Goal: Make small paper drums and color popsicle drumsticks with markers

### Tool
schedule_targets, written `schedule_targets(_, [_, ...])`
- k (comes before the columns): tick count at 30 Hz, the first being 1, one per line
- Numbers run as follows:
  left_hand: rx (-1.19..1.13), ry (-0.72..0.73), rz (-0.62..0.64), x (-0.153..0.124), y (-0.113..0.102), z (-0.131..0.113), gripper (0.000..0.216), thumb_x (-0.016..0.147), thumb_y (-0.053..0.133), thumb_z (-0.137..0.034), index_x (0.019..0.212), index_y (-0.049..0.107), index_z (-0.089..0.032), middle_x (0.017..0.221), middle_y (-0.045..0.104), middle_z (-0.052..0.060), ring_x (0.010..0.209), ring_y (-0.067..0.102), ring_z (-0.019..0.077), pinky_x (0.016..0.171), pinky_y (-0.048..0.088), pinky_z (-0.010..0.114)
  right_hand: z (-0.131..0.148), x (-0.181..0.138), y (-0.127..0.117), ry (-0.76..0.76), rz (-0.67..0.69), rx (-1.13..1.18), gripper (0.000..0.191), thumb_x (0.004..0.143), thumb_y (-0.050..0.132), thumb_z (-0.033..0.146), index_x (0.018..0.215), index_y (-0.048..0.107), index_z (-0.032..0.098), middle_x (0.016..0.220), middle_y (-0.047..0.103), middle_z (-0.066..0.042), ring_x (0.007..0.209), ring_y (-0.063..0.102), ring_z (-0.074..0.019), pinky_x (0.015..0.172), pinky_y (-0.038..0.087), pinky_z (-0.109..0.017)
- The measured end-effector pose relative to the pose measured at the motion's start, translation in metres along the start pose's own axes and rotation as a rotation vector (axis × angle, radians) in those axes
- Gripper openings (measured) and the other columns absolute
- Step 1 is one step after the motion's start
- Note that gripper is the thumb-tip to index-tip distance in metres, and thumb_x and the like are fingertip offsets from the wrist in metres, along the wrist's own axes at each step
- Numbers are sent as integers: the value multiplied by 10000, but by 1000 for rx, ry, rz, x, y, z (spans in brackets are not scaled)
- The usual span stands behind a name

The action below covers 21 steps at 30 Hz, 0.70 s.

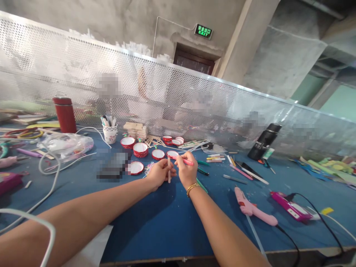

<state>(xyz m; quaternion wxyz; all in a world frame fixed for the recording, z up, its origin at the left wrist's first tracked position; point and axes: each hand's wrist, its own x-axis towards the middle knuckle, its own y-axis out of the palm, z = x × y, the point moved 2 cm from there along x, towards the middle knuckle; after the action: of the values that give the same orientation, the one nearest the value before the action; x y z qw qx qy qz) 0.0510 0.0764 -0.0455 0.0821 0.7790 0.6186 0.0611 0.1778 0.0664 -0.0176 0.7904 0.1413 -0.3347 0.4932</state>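
My left hand point(160, 174) pinches a flat wooden craft stick point(169, 171) upright over the blue table. In my right hand point(187, 167) is a pink-red marker point(187, 161), its tip at the upper end of the stick. Just beyond my hands lie round red-rimmed lids with white insides, one of them a shallow lid point(158, 154) and another a taller stack point(140, 149). Left of my left hand is one more lid point(137, 168), beside a tangle of thin coloured strands point(149, 167). Green-handled pliers or scissors point(202, 171) lie partly behind my right hand.
A pink glue gun point(254, 208) and a magenta power strip point(290, 206) lie at right with cords. A black bottle point(264, 141), red bottle point(65, 115), cup of pens point(110, 132) and dark phone point(114, 165) stand or lie around. A perforated metal screen point(167, 100) borders the back.
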Motion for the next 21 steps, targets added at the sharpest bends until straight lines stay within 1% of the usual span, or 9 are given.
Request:
schedule_targets(4, [-8,3,7,3,-2,3,134,890,700,-245,859,583,-188,733,714,17,633,727,156,556,532,220,1,0,0,2,22,15,195,827,587,312,670,500,237,590,610,30,569,560,-163,618,426,-278])
schedule_targets(8, [-8,9,20,5,-3,5,159,868,729,-272,870,593,-190,749,721,27,654,730,162,568,533,224,1,1,-1,2,-3,2,209,825,594,326,661,500,238,591,614,24,583,565,-167,624,434,-280])
schedule_targets(13, [4,5,21,4,-2,5,130,883,697,-259,883,587,-190,776,733,33,663,733,170,588,549,246,1,0,0,-16,46,11,194,821,588,305,667,492,238,580,609,27,568,569,-165,616,436,-278])
schedule_targets(17, [12,8,23,2,-1,3,107,895,673,-248,870,584,-194,777,736,31,667,731,168,579,547,240,0,-1,1,-25,57,-4,194,822,583,304,665,489,240,582,607,25,565,559,-166,610,430,-278])
schedule_targets(21, [-11,23,32,2,-1,3,151,864,719,-274,847,592,-195,782,734,32,652,725,171,564,540,245,0,-2,2,-29,61,-16,198,828,581,310,665,492,241,592,610,24,570,546,-164,609,427,-273])
